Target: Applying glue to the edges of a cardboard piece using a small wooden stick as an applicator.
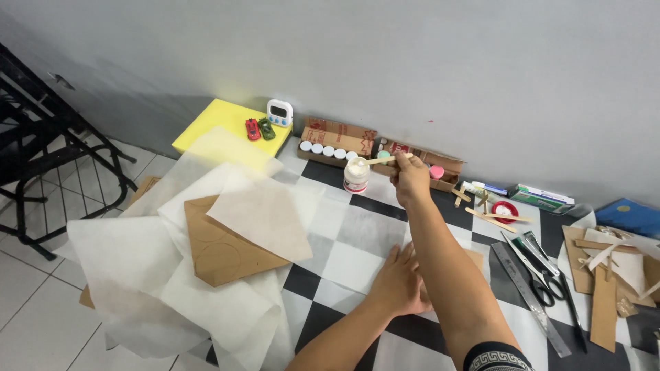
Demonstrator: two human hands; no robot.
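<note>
A flat wooden stick (385, 159) is pinched near its far end between the thumb and fingers of the right hand (410, 180), and its tip reaches into the open mouth of a small white jar (355, 174) that stands upright on the checked black-and-white mat (357, 240), just in front of the row of boxes by the wall; the stick lies nearly level, which suits dipping or scooping from the jar rather than stirring deep in it. The left hand (399, 283) lies flat and spread, palm down, on a piece of brown cardboard (474, 260) of which only a corner shows past the forearm, and it seems to pin that piece in place. Behind the jar an open brown carton (337, 143) with red print holds a line of white-capped pots, and a second such carton (440, 168) to its right holds a pink-lidded one. Further left sit a small white digital timer (280, 113) and two toy cars, red (253, 129) and green (267, 128), on a yellow sheet (220, 124). Thin white paper sheets (206, 275) overlap a brown board (227, 247) marked with circles. To the right lie a red lid (504, 210), loose sticks, scissors (546, 275), a steel ruler (529, 299), a flat green-and-white box (543, 198) at the wall and cardboard offcuts (605, 302).
</note>
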